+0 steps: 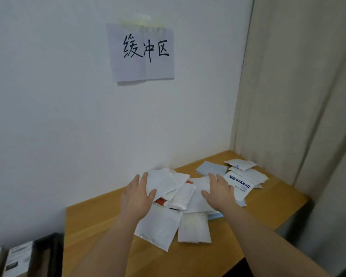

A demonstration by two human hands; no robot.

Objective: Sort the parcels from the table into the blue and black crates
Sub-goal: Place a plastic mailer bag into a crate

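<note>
While both hands (pixel 178 193) rest spread, fingers straight, on heap: white, pale-blue flat parcels (pixel 162 226) overlapping.

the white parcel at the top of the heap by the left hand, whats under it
Under the white parcel, a red-orange item and a white packet poke out. The left hand touches its edge. Anything deeper in the heap is covered.

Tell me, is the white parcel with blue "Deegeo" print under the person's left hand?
No, the white parcel with blue "Deegeo" print lies beside the right hand.

smooth matt wooden table (pixel 108 226), glossy white plastic parcels (pixel 158 230), paper sign (pixel 142 52)
</note>
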